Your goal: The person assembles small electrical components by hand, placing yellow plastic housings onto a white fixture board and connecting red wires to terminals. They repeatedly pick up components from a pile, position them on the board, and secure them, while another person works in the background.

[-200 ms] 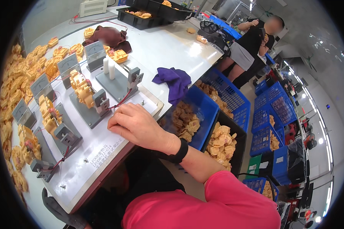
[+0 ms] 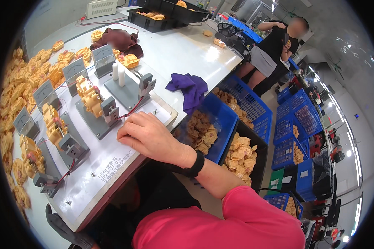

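Just left of centre, the right hand (image 2: 151, 139) rests on the near edge of a flat white board (image 2: 81, 195), fingers bent and pressed together, a black band (image 2: 197, 165) around the wrist. Up and left of those knuckles sits a yellow plastic housing (image 2: 89, 97), knobbly and ridged, on a smooth grey stand (image 2: 98, 128); two matching pieces (image 2: 54, 124) line up toward the lower left of the frame. Above centre-left, another stand (image 2: 126, 98) carries two slim white cylinders (image 2: 121, 75) (smooth as candles, those). Down at lower left, the left hand (image 2: 64, 229) wears a dark grey glove (image 2: 72, 237) near the board's corner; its fingers are partly hidden, so I can't tell how they're set. Along the left rim, chunky yellow parts (image 2: 14, 93) heap up. Near the middle, a crumpled purple cloth (image 2: 188, 88) droops over the table's edge, above a blue plastic tub (image 2: 227, 139) of similar pieces.
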`<move>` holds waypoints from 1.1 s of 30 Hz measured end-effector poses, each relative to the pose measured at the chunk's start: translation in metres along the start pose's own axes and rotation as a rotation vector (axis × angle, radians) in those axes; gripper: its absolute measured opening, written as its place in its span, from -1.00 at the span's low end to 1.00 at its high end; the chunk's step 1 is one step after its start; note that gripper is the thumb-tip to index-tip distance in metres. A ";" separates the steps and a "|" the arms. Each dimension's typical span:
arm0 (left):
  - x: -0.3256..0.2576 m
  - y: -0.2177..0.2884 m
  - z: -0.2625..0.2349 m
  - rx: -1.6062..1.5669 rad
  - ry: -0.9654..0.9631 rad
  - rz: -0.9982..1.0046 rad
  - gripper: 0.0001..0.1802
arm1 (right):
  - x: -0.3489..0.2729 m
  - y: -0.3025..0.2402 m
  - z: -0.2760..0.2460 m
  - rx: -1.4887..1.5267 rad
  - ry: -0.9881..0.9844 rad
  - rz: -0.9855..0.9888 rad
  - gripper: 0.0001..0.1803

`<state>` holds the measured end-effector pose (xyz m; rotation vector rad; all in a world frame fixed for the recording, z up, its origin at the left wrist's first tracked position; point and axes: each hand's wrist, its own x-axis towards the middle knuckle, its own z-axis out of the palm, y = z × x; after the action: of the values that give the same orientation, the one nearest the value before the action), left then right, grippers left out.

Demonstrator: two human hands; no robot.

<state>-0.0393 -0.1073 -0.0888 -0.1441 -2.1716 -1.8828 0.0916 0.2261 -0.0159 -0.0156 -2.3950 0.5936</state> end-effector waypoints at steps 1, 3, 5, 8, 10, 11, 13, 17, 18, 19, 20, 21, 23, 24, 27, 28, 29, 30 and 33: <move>0.000 0.000 0.001 0.004 -0.006 0.004 -0.42 | 0.000 0.000 0.000 -0.004 0.002 0.000 -0.91; 0.000 0.000 0.000 0.013 -0.011 0.011 -0.41 | -0.001 0.000 -0.001 -0.009 -0.019 0.001 -0.90; 0.000 -0.001 -0.005 0.051 -0.016 0.018 -0.41 | -0.001 0.000 0.000 -0.005 -0.031 0.003 -0.89; -0.001 0.003 -0.002 0.027 -0.015 0.004 -0.41 | -0.001 0.000 0.000 -0.007 -0.034 0.010 -0.90; -0.001 0.003 0.001 0.004 -0.016 -0.004 -0.41 | -0.002 0.002 -0.001 -0.011 -0.028 0.009 -0.90; 0.000 -0.001 0.001 0.002 -0.019 -0.003 -0.41 | -0.002 0.002 -0.002 -0.014 -0.028 0.010 -0.89; 0.001 -0.003 0.000 0.010 -0.022 -0.001 -0.41 | -0.002 0.002 -0.003 -0.013 -0.030 0.009 -0.89; 0.004 -0.008 -0.016 0.240 -0.070 0.198 -0.42 | 0.003 0.002 0.000 -0.013 -0.035 0.002 -0.91; 0.003 -0.010 -0.023 0.350 -0.090 0.291 -0.42 | 0.004 0.001 -0.002 -0.019 -0.040 0.000 -0.92; 0.000 -0.010 -0.026 0.354 -0.159 0.356 -0.43 | 0.007 -0.001 0.000 -0.010 -0.063 -0.012 -0.92; -0.001 -0.012 -0.018 0.281 -0.152 0.288 -0.45 | 0.008 0.002 0.002 -0.013 -0.083 -0.023 -0.94; -0.002 -0.012 -0.010 0.207 -0.151 0.221 -0.47 | 0.006 -0.003 0.000 -0.024 -0.079 0.035 -0.93; 0.001 -0.012 0.000 0.125 -0.026 0.114 -0.54 | 0.005 -0.004 0.002 -0.058 -0.127 0.075 -0.92; 0.003 -0.005 0.004 0.198 -0.027 0.165 -0.58 | 0.003 -0.003 0.000 -0.064 -0.125 0.080 -0.93; -0.005 0.016 -0.002 0.041 -0.058 0.070 -0.64 | 0.000 -0.009 0.001 0.015 -0.093 0.141 -0.91; -0.006 0.015 -0.003 0.014 -0.069 0.022 -0.63 | 0.002 -0.010 -0.001 0.016 -0.087 0.125 -0.91; -0.008 0.015 -0.005 -0.014 -0.084 -0.025 -0.62 | 0.003 -0.011 -0.001 0.015 -0.099 0.118 -0.91; -0.010 0.017 -0.005 -0.006 -0.066 -0.021 -0.63 | 0.004 -0.012 -0.001 0.013 -0.110 0.115 -0.91; -0.009 0.022 0.000 -0.001 -0.043 -0.011 -0.63 | 0.006 -0.012 -0.001 0.005 -0.117 0.121 -0.91</move>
<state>-0.0252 -0.1026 -0.0698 -0.1742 -2.2044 -1.9036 0.0890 0.2167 -0.0066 -0.1275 -2.5193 0.6739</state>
